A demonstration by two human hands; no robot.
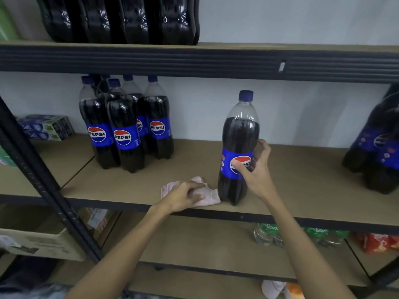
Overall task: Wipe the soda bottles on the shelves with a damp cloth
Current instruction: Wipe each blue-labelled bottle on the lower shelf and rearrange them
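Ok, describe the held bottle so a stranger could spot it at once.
Find the middle shelf, the tan board under the dark beam. Near its front edge one Pepsi bottle stands alone, right hand gripping its label, pink cloth at its base; the other bottles stand in clusters.

Pepsi bottle upright on shelf; pink cloth (crumpled) touching base.
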